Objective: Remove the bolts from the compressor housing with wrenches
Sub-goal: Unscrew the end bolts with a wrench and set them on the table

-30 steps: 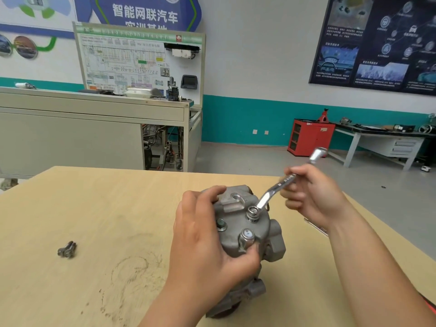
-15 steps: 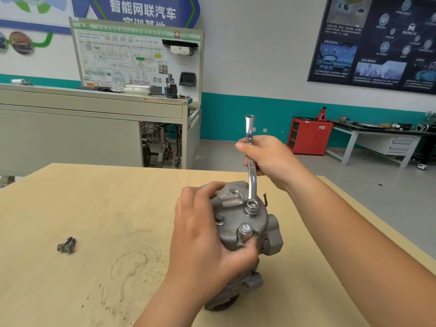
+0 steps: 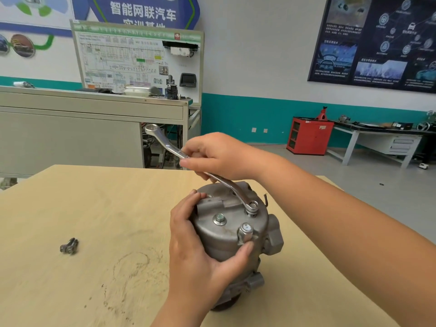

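Workshop table (image 3: 70, 208) held the upright compressor housing (image 3: 231, 234); the left hand (image 3: 203, 251) gripped its side, while the right hand (image 3: 219, 156) curled round a wrench (image 3: 231, 187) seated on a bolt (image 3: 253, 206).

right hand (image 3: 219, 154) has swung the wrench (image 3: 200, 171) handle leftward — from upright to up-left.

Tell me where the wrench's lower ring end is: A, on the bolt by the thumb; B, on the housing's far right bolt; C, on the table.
B: the wrench has its ring over the far right bolt of the compressor housing, right hand gripping its shaft.
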Available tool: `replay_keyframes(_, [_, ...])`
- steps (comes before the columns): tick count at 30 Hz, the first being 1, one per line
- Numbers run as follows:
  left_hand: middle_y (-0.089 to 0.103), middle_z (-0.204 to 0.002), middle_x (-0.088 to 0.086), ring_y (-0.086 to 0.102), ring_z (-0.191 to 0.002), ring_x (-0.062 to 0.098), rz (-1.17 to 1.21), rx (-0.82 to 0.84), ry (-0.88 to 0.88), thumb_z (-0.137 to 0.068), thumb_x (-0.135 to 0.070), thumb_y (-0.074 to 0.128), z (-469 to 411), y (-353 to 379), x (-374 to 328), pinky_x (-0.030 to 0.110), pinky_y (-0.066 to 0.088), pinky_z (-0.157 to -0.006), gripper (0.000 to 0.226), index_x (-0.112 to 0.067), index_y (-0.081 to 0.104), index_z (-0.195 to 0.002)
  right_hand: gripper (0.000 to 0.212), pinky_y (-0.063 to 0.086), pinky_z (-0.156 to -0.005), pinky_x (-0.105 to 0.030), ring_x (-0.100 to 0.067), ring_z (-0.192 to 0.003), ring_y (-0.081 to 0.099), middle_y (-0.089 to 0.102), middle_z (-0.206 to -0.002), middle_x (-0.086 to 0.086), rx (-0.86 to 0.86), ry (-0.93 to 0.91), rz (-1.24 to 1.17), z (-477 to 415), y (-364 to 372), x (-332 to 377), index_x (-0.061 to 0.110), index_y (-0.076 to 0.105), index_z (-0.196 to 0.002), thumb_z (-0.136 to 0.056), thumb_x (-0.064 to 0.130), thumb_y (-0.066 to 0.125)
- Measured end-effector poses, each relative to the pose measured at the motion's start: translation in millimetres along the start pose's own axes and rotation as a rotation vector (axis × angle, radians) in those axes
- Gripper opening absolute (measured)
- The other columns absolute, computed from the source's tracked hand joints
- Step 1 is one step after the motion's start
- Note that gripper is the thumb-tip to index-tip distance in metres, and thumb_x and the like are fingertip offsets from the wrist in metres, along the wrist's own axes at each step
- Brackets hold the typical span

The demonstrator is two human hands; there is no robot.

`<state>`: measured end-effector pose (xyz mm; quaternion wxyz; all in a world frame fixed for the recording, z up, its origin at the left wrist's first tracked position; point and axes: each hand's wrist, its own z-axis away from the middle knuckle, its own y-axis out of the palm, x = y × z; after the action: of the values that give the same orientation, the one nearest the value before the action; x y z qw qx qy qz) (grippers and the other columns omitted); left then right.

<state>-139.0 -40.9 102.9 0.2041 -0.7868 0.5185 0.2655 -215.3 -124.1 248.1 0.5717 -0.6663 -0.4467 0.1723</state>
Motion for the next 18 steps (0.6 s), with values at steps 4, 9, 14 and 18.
replay_keyframes(4, [0.045, -0.132, -0.009, 0.047, -0.124, 0.009, 0.005, 0.006, 0.022, -0.059, -0.047, 0.075, 1, 1, 5, 0.016, 0.036, -0.102, 0.087, -0.019, 0.037, -0.132, 0.028, 0.039, -0.059, -0.026, -0.001, -0.056, 0.049, 0.058, -0.064, 0.011, 0.073, -0.075, 0.356, -1, -2, 13, 0.008, 0.059, -0.102, -0.097, 0.032, 0.045])
replay_keyframes(9, [0.050, -0.128, -0.002, 0.050, -0.120, 0.009, 0.011, -0.007, -0.021, -0.056, -0.049, 0.075, 4, 2, 9, 0.019, 0.040, -0.097, 0.087, -0.025, 0.038, -0.130, 0.031, 0.040, -0.061, -0.031, -0.018, -0.076, 0.054, 0.065, -0.091, 0.002, 0.030, -0.285, 0.737, 8, 8, 33, 0.021, 0.055, -0.113, -0.099, 0.039, 0.034])
replay_keyframes(14, [0.050, -0.125, -0.013, 0.050, -0.116, 0.001, 0.017, -0.032, -0.041, -0.052, -0.051, 0.076, 5, 2, 9, 0.011, 0.039, -0.092, 0.086, -0.040, 0.036, -0.128, 0.026, 0.048, -0.052, -0.036, -0.028, -0.069, 0.065, 0.070, -0.077, -0.009, -0.310, -0.514, 0.532, 36, 5, 37, 0.004, 0.069, -0.101, -0.091, 0.022, 0.054])
replay_keyframes(18, [0.052, -0.105, -0.018, 0.053, -0.101, -0.004, -0.101, -0.069, -0.028, -0.056, -0.054, 0.068, 5, 6, 13, 0.019, 0.047, -0.087, 0.065, -0.052, 0.037, -0.113, 0.025, 0.046, -0.054, -0.034, -0.026, -0.066, 0.061, 0.068, -0.072, -0.012, -0.368, -0.647, 0.385, 55, 25, 33, -0.002, 0.071, -0.091, -0.085, 0.014, 0.053])
